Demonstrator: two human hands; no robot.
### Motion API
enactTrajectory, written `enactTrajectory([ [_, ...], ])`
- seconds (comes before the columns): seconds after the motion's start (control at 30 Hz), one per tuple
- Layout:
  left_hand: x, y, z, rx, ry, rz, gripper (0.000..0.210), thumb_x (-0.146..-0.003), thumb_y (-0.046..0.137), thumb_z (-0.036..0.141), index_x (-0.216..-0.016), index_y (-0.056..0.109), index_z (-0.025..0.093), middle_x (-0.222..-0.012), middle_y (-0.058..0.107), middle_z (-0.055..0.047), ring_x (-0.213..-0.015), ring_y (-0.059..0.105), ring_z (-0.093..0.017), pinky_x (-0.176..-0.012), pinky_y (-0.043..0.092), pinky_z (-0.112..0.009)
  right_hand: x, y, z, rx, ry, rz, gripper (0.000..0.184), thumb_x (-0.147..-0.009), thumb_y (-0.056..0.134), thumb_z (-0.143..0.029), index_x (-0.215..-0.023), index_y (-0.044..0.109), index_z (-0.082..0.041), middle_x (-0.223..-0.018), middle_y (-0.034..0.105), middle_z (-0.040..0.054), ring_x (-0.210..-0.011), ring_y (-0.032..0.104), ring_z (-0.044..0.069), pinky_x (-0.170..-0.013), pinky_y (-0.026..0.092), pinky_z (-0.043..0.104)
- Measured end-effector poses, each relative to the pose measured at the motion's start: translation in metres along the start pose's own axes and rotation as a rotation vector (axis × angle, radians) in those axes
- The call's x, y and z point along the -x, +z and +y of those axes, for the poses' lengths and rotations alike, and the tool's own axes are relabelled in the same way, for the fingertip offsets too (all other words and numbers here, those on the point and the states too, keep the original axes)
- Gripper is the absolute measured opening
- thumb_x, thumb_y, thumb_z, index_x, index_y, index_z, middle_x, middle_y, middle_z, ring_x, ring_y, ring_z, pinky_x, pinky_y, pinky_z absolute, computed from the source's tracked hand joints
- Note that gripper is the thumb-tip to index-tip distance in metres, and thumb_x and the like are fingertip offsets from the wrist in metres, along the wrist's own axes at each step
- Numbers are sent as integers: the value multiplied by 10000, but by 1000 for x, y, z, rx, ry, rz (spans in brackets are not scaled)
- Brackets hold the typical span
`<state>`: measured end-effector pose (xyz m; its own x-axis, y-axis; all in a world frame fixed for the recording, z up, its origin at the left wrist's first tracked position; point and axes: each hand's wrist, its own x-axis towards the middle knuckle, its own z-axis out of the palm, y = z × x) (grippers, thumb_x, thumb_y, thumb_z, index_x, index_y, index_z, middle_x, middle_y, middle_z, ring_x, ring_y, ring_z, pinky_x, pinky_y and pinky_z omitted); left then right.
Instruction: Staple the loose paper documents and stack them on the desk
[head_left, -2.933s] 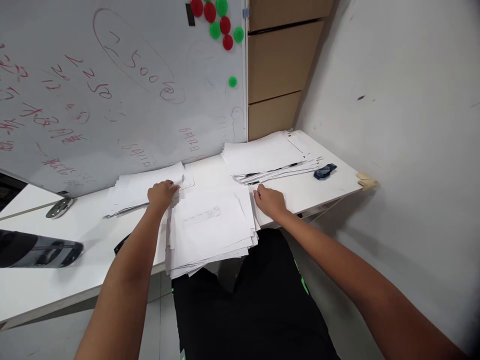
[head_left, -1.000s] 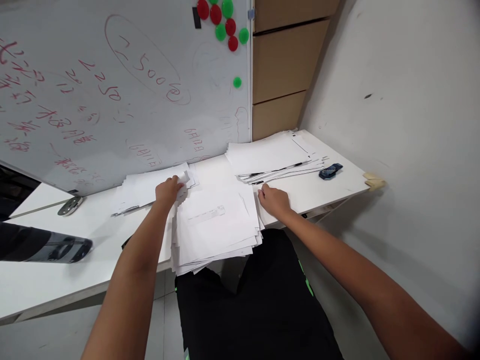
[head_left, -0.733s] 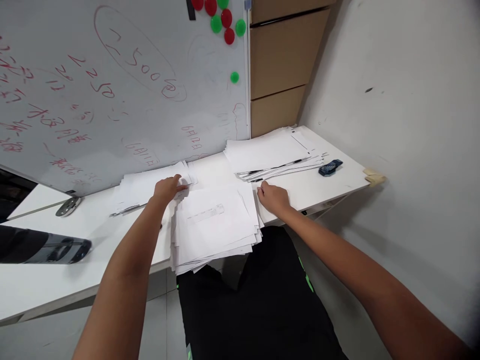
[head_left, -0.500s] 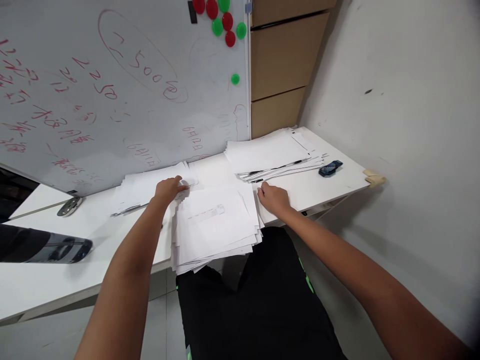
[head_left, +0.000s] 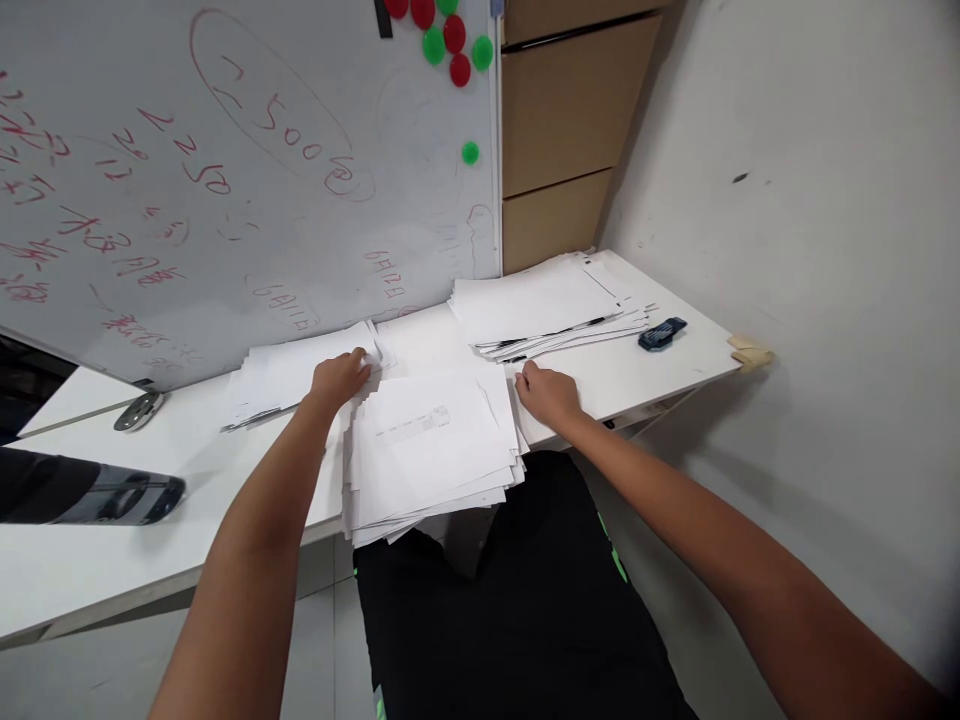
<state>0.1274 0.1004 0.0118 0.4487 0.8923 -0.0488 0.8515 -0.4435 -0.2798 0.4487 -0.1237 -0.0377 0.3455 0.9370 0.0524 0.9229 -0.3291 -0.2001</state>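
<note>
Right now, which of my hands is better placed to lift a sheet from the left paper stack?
Probably your left hand: it's right at the near right corner of the left paper stack. Your right hand is curled beyond the middle paper stack, farther away.

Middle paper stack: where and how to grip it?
Probably by the near edge of the middle paper stack, from the seated person's side, pinched from above and below. That edge juts past the desk, so its underside looks reachable, though contact with the black trousers can't be ruled out. Sheet edges are staggered, so take the full thickness.
</note>
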Motion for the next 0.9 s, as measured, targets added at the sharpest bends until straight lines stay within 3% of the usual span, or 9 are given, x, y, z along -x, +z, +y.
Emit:
enactTrajectory([
  [0.23, 7, 4, 15, -99, 116, 34, 405, -978, 269, 312, -1227, 547, 154, -1180, 657, -174, -926, 679, -303, -726, 436, -365, 0, -2, -1, -14, 10, -14, 347, -1031, 304, -355, -1096, 575, -149, -862, 713, 104, -756, 664, 235, -641, 352, 288],
  [0.43, 1, -2, 15, -88, 66, -43, 359, -964, 337, 302, -1144, 608, 151, -1090, 693, -170, -933, 672, -290, -757, 436, -359, 0, -2, -1, -13, 13, -16, 345, -1035, 291, -346, -1112, 567, -153, -879, 713, 108, -788, 668, 238, -671, 367, 294],
  [0.53, 0, -7, 15, -1, 7, -5, 357, -955, 352, 301, -1097, 644, 152, -1042, 702, -177, -919, 667, -296, -747, 426, -355, 0, -1, 0, -7, 6, -3, 342, -1033, 295, -349, -1096, 569, -154, -848, 709, 97, -766, 667, 237, -650, 364, 293],
  [0.63, 4, -20, 12, 162, -123, 140, 374, -952, 358, 349, -1076, 666, 175, -1016, 708, -163, -915, 653, -298, -727, 418, -351, -1, 0, 0, -8, 1, 5, 339, -1031, 304, -350, -1103, 568, -150, -843, 706, 98, -760, 666, 236, -644, 364, 292],
  [0.73, 20, -44, 9, 362, -267, 360, 336, -929, 425, 378, -1044, 682, 194, -940, 708, -126, -874, 631, -271, -709, 406, -331, 0, -1, -1, -21, 5, 9, 339, -1029, 308, -348, -1102, 571, -147, -849, 706, 104, -763, 667, 236, -645, 366, 291],
  [0.9, 83, -101, 15, 916, -267, 716, 224, -865, 590, 387, -825, 677, 184, -670, 606, -10, -641, 524, -145, -621, 384, -262, 3, -2, -2, -74, 16, 17, 339, -1019, 320, -332, -1073, 596, -142, -843, 707, 112, -757, 666, 237, -659, 378, 295],
])
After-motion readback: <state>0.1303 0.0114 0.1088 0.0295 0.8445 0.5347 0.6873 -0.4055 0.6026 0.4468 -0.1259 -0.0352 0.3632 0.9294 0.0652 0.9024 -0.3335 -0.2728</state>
